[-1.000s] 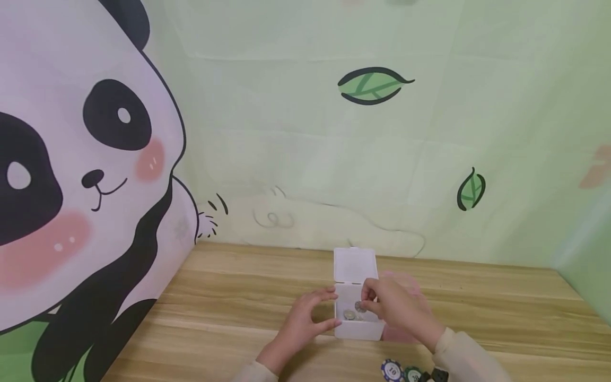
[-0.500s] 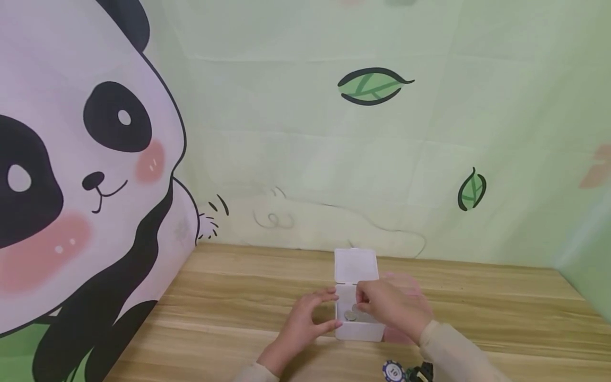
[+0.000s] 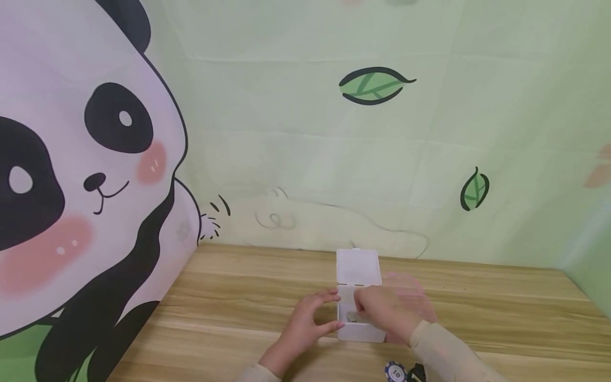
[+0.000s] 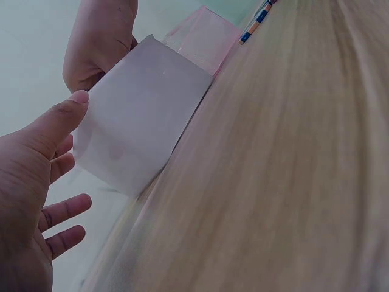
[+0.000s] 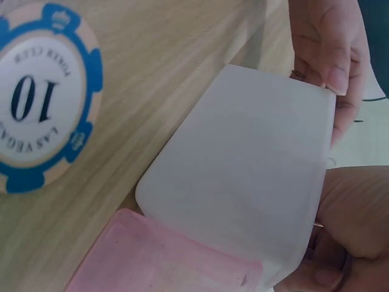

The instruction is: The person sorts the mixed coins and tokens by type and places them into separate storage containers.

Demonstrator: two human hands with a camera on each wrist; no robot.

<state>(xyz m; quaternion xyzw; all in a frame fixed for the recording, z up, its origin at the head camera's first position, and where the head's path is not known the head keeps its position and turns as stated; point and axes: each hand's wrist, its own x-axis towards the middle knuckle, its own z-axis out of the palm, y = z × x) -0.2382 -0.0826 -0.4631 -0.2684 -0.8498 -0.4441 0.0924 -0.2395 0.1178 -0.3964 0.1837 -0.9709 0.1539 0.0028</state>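
A small white box [image 3: 361, 332] stands on the wooden table with its lid [image 3: 358, 267] swung up at the back. My left hand [image 3: 305, 317] holds the box by its left side, with the thumb [image 4: 58, 125] at the near corner and the fingers further back. Reaching down into the box from the right is my right hand [image 3: 382, 305], its fingers curled and their tips hidden. Beside those fingers, a coin [image 3: 351, 317] shows on the box floor. Whether the right fingertips pinch another coin cannot be seen.
A see-through pink box [image 3: 420, 302] stands against the white box's right side. Near the front edge of the view lie a blue-and-white poker chip [image 3: 395, 372] marked 10 and a black piece [image 3: 417, 373]. A panda-printed cloth [image 3: 286, 132] hangs behind the table.
My right hand, which held a silvery coin above the box floor, has moved left and lower into the box. That coin is no longer seen between the fingers. The left hand stays on the box.
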